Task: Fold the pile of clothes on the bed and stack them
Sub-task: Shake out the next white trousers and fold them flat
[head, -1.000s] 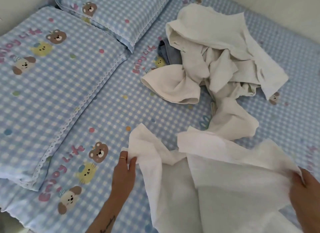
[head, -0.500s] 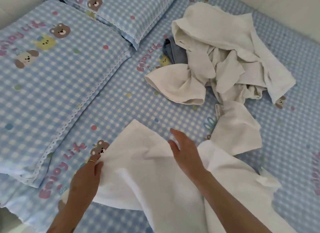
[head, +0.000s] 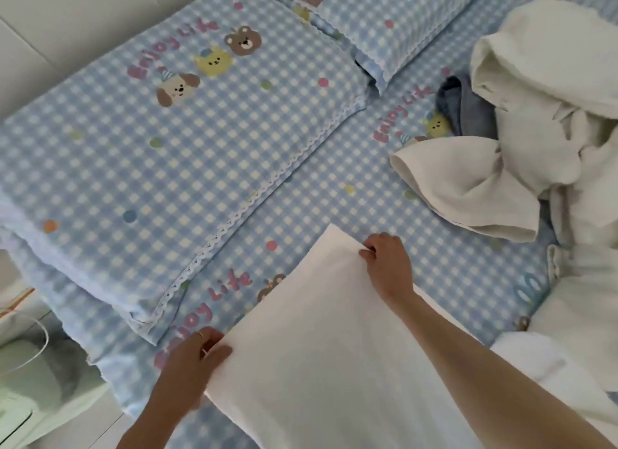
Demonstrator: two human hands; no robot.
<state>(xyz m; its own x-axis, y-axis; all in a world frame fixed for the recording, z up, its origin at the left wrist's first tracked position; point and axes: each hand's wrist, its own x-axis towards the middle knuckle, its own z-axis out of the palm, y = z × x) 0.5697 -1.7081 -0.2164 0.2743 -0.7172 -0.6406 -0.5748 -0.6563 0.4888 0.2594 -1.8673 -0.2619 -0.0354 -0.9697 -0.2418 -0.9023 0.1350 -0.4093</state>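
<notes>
We see the white cloth (head: 321, 355) spread flat on the bed (head: 334, 167). Our right hand (head: 388, 264) pinches its far edge near the corner; our left hand (head: 194, 358) grips its left edge, thumb on top. The clothes pile (head: 535, 121) lies to the right, apart from both grips, beside the pillow (head: 167, 141).

Open bed at centre
Bare bed sheet (head: 334, 181) at 12; pillow (head: 150, 164) blocks 10, clothes pile (head: 535, 131) blocks 2.
</notes>
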